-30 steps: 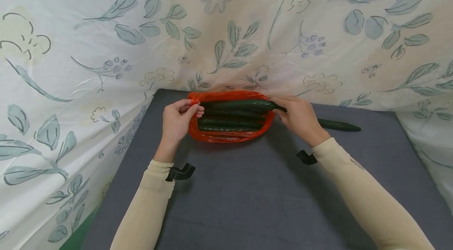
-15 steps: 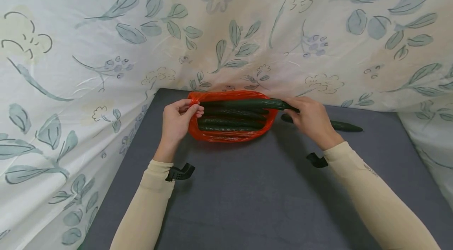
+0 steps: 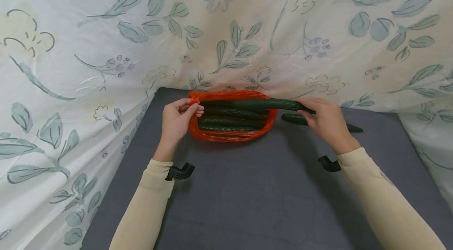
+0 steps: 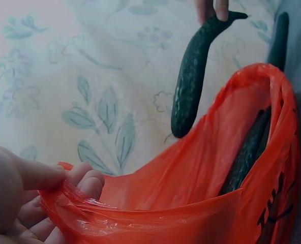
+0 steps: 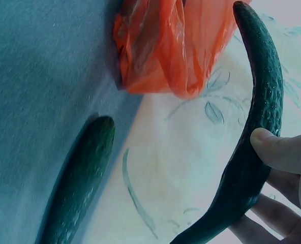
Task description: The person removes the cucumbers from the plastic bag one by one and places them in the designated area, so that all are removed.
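Observation:
A red plastic bag (image 3: pixel 198 135) lies with its mouth spread wide at the back of the table. Several dark green cucumbers (image 3: pixel 231 122) lie side by side inside it. My left hand (image 3: pixel 178 123) pinches the left end of the bag's rim between thumb and fingers. With my right hand (image 3: pixel 327 122) I grip a long, curved cucumber (image 3: pixel 269 103) near its right end. In the left wrist view, this cucumber (image 4: pixel 191 86) hangs over the bag's rim; in the right wrist view, my thumb presses on its side. Below it, another cucumber (image 5: pixel 82 178) rests on the table, partly behind my right hand in the head view.
The dark grey tabletop (image 3: pixel 247 187) spreads in front of the bag. A white curtain (image 3: pixel 219 26) with leaf and flower prints hangs close behind the table and along both sides. A black wrist mount (image 3: pixel 180 171) sits on each sleeve.
My right hand has moved right with the cucumber, drawing it past the bag's right end. More of the loose cucumber's left end shows. My left hand stays at the rim.

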Demonstrator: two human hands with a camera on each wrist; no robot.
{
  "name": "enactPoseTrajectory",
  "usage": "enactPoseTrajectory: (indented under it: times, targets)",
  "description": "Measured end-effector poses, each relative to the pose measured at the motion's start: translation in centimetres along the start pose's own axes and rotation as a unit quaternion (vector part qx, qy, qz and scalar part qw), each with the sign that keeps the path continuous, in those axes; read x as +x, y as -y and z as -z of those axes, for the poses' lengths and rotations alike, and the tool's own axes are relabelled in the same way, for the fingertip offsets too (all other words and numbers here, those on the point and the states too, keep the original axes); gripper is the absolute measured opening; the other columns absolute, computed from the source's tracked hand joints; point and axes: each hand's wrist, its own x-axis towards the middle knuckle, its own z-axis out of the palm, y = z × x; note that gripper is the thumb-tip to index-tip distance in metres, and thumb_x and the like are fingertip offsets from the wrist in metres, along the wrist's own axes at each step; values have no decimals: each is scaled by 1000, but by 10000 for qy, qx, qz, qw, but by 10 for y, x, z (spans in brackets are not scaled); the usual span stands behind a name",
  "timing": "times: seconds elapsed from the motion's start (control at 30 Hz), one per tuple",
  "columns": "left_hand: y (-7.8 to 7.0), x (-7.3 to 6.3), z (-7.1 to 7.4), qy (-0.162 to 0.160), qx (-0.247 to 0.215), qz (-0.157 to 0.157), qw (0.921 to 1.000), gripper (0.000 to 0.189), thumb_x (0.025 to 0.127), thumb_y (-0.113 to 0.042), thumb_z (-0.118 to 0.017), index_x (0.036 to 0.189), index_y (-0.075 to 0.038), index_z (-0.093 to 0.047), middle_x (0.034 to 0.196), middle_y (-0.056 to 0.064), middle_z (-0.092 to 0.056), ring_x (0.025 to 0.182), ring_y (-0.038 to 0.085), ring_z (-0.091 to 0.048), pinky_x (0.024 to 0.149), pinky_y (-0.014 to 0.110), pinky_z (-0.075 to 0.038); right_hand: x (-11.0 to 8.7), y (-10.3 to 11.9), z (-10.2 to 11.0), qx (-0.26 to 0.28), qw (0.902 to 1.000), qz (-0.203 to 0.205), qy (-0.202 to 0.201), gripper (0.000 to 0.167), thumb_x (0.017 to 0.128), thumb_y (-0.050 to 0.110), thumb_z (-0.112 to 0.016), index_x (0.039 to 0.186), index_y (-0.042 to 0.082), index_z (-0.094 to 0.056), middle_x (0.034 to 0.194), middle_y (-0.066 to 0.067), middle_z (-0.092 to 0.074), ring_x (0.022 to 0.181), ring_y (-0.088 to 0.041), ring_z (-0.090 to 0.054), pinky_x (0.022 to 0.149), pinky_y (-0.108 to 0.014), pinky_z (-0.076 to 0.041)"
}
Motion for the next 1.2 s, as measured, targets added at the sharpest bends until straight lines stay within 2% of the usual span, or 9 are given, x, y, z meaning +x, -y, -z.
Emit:
enactPoseTrajectory:
  times: [0.23, 0.4, 0.57, 0.63, 0.77, 1.03, 1.2]
  targets:
    - [0, 1, -2, -10, 42, -17, 10000, 24, 105, -1, -71, 124, 13, -73, 103, 26, -78, 85, 28, -80, 82, 35, -67, -13, -9, 12, -118, 9998, -32, -179, 50, 93, 3, -86, 140, 12, -75, 127, -16, -76, 109, -40, -73, 86, -63, -60]
    - [-1, 0, -1, 5, 52, -11, 10000, 25, 105, -2, -71, 125, 14, -73, 103, 26, -78, 82, 19, -79, 81, 33, -67, -19, -16, 19, -221, 9990, 90, -379, 49, 89, 0, -88, 136, 8, -77, 125, -20, -76, 103, -43, -74, 78, -64, -61]
    - [0, -1, 1, 9, 94, -75, 9999, 25, 105, -1, -71, 125, 14, -73, 103, 26, -79, 84, 25, -80, 81, 32, -67, -26, -24, 25, -151, 9983, 99, -560, 49, 88, -2, -89, 134, 7, -77, 126, -20, -76, 103, -44, -74, 81, -66, -60]
    - [0, -2, 1, 0, 89, -99, 9999, 25, 105, -1, -71, 125, 14, -73, 102, 25, -79, 84, 26, -80, 80, 32, -67, -29, -26, 28, -170, 9982, 51, -576, 49, 88, -2, -89, 135, 7, -77, 126, -21, -76, 102, -45, -74, 80, -66, -60]
    - [0, -3, 3, -17, 51, -118, 9999, 25, 105, -1, -72, 125, 14, -73, 102, 25, -79, 82, 19, -79, 80, 31, -66, -34, -29, 34, -285, 9979, -64, -580, 51, 87, -2, -89, 136, 6, -77, 128, -22, -75, 102, -46, -73, 79, -67, -59]
    - [1, -4, 9, 65, 52, -107, 9999, 24, 105, -2, -72, 124, 13, -74, 102, 25, -79, 82, 23, -80, 81, 31, -66, -56, -31, 41, -463, 9968, -227, -617, 54, 85, -4, -90, 137, 7, -76, 125, -23, -75, 105, -46, -72, 82, -68, -57]
    - [0, -5, 10, 112, 43, -69, 9999, 24, 105, -2, -72, 124, 12, -74, 102, 26, -79, 81, 16, -79, 81, 32, -66, -66, -33, 43, -590, 9965, -213, -557, 54, 83, -5, -90, 135, 3, -76, 122, -26, -75, 99, -47, -72, 76, -67, -57]
